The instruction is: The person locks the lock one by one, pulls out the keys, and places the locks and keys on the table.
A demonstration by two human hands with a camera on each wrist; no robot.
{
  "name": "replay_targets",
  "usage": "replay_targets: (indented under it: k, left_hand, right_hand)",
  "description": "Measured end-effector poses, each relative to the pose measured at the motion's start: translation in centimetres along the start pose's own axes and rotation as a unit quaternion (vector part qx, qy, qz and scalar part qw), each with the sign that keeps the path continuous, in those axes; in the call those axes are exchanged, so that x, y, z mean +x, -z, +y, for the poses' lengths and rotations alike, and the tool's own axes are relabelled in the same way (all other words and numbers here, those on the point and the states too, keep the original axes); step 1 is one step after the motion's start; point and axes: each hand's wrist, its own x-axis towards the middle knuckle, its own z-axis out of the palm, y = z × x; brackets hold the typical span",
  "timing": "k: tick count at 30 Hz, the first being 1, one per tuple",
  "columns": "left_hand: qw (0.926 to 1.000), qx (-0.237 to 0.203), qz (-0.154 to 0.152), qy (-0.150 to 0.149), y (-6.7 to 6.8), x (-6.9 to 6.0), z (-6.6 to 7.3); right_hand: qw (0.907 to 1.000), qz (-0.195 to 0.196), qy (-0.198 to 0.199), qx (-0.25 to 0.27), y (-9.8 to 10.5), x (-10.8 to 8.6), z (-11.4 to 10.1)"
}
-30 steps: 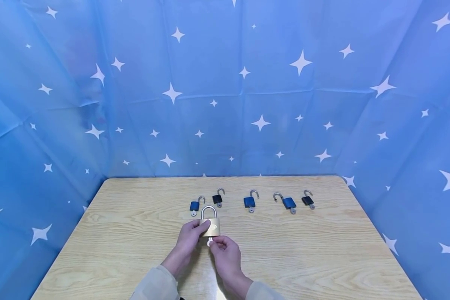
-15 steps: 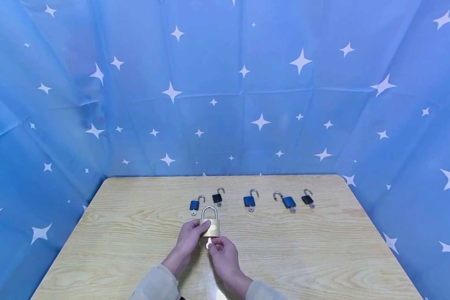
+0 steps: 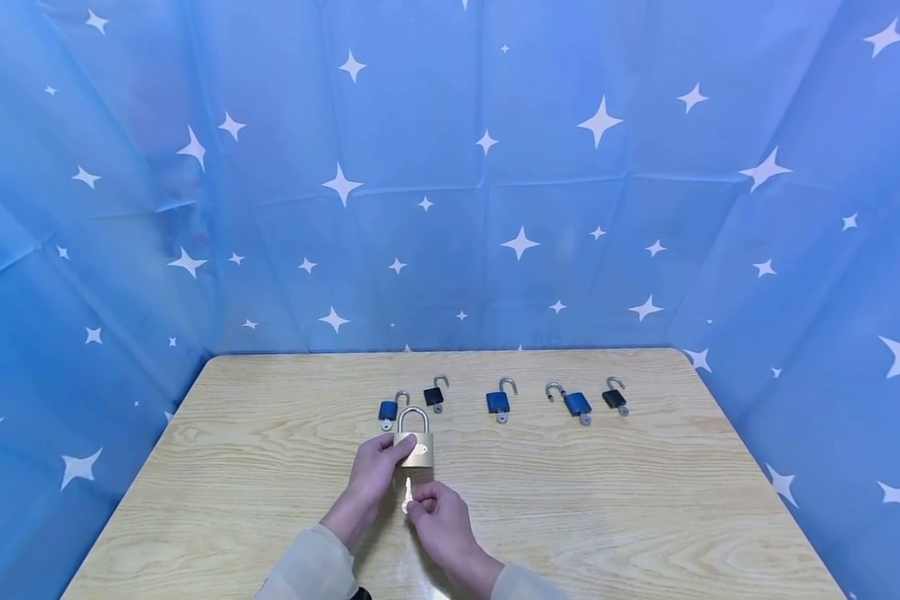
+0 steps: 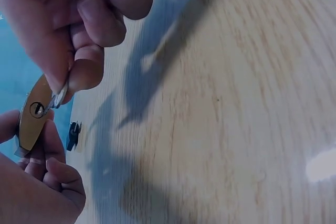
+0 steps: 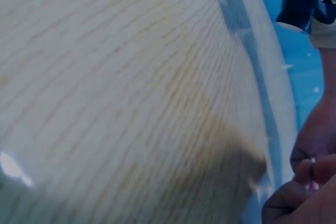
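Observation:
A large brass padlock (image 3: 422,454) with its shackle closed is held up by my left hand (image 3: 373,475), thumb across the front face. Below it, my right hand (image 3: 444,521) pinches a small silver key (image 3: 408,493) between thumb and finger, the blade pointing up. The head view shows a gap between key and lock. In the left wrist view, the lock's underside shows its keyhole (image 4: 37,110), with the key (image 4: 60,97) close by it. Much of the key's bow is covered by fingers.
Behind the hands stands a row of small unlocked padlocks with keys in them: a blue padlock (image 3: 387,411), a black padlock (image 3: 433,397), a blue padlock (image 3: 498,402), another blue padlock (image 3: 577,404) and a black padlock (image 3: 613,398). All lie on the wooden table (image 3: 645,500).
The key has come out of the brass padlock's underside as my right hand drew it down and slightly left. My left hand and the padlock have shifted slightly up and left.

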Motion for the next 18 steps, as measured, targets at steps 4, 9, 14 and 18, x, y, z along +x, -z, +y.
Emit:
replay_targets:
  k: [4,9,14,18]
  left_hand:
    - [0.9999,0.014,0.002,0.006,0.1,0.2,0.0]
    - [0.9973,0.071,0.018,0.009,0.5,0.4,0.3]
    - [0.9927,0.118,0.017,0.021,0.9,0.4,0.6]
    - [0.9846,0.172,0.023,0.026,1.1,0.5,0.7]
  right_hand:
    - [0.9995,-0.020,0.000,-0.026,0.3,-0.1,-0.1]
    - [0.9964,-0.051,-0.014,-0.066,0.6,-0.4,-0.1]
    - [0.9937,-0.066,-0.013,-0.090,0.9,-0.4,-0.2]
    - [0.9924,-0.073,-0.016,-0.097,1.1,-0.5,-0.3]
